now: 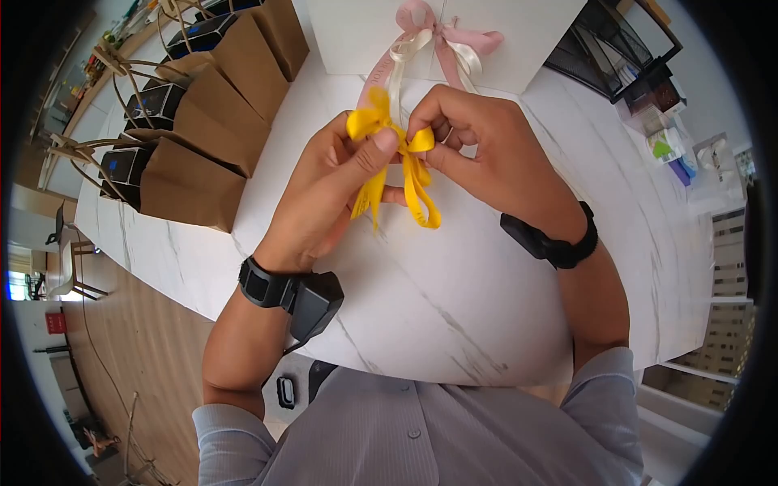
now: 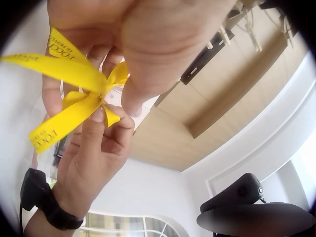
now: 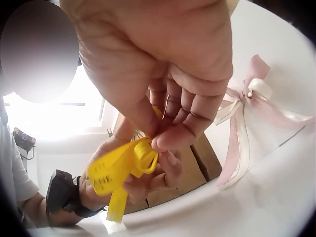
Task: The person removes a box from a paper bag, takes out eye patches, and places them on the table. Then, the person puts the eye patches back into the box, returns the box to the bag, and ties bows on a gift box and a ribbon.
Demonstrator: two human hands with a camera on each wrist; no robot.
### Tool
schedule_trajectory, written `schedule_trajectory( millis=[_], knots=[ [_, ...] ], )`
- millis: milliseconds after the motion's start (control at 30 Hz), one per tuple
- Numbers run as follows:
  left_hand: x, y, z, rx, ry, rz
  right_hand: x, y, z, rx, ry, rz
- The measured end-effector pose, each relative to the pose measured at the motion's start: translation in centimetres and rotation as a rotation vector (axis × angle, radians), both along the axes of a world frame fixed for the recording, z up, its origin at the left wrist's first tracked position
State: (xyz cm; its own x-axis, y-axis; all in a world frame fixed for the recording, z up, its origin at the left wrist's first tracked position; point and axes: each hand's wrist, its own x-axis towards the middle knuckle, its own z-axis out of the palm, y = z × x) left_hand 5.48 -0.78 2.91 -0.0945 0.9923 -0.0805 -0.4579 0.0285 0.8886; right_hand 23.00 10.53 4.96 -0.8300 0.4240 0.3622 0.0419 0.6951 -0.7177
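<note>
A yellow ribbon (image 1: 416,190) with dark printed letters is tied into a bow, held above the marble-patterned table (image 1: 405,300). My left hand (image 1: 320,190) pinches it near the knot, thumb across the front, with one loop standing up by its fingers. My right hand (image 1: 494,150) pinches the loop on the other side between thumb and index finger. Two ribbon tails hang below the knot in the head view. From the left wrist, the yellow bow (image 2: 81,79) shows its lettered tails spread out between both hands. Fingers partly hide the knot in the right wrist view.
Behind the hands, a pink and cream ribbon bow (image 1: 415,18) lies against a white box (image 1: 535,40). Several brown paper bags (image 1: 194,182) with dark boxes inside line the left side. A black mesh organizer (image 1: 604,49) and small packages (image 1: 664,144) are at the right.
</note>
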Motion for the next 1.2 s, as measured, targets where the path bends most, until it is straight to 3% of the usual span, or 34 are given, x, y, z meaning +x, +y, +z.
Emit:
schedule_trajectory(
  millis=[33, 100, 167, 300, 367, 533, 700, 800, 900, 967, 1200],
  knots=[
    [-0.2, 0.0, -0.6, 0.029, 0.084, -0.004, 0.0, -0.1, -0.2, -0.002, 0.001, -0.002],
    [-0.3, 0.0, -1.0, 0.056, 0.167, -0.008, -0.2, -0.4, -0.3, -0.238, 0.057, 0.032],
    [0.0, 0.0, -1.2, 0.033, 0.279, -0.091, -0.2, -0.5, -0.1, -0.268, 0.006, 0.034],
    [-0.1, 0.2, -1.6, 0.082, 0.191, -0.153, 0.2, 0.2, 0.1, -0.303, 0.017, 0.038],
    [0.6, 0.2, -1.2, 0.033, 0.13, -0.075, 0.1, 0.7, -0.6, -0.324, 0.021, 0.065],
    [0.2, 0.4, -2.2, 0.029, 0.199, -0.075, 0.1, 0.7, -0.9, -0.304, -0.02, 0.098],
    [0.0, 0.2, -1.9, 0.022, 0.162, -0.075, 0.2, 0.7, -0.2, -0.497, 0.026, 0.01],
    [-0.2, 0.2, -2.3, 0.089, 0.15, -0.131, -0.2, 0.5, -0.8, -0.504, 0.103, 0.056],
    [0.2, 0.1, -2.2, 0.06, 0.168, -0.06, -0.3, 0.4, -1.5, -0.398, 0.129, 0.054],
    [0.7, -0.1, -1.3, 0.053, 0.008, -0.073, -0.4, 0.3, -1.6, -0.382, 0.123, 0.041],
    [0.1, -0.2, -2.4, 0.036, 0.134, -0.02, -0.5, 0.1, -1.9, -0.368, 0.021, 0.029]
  ],
)
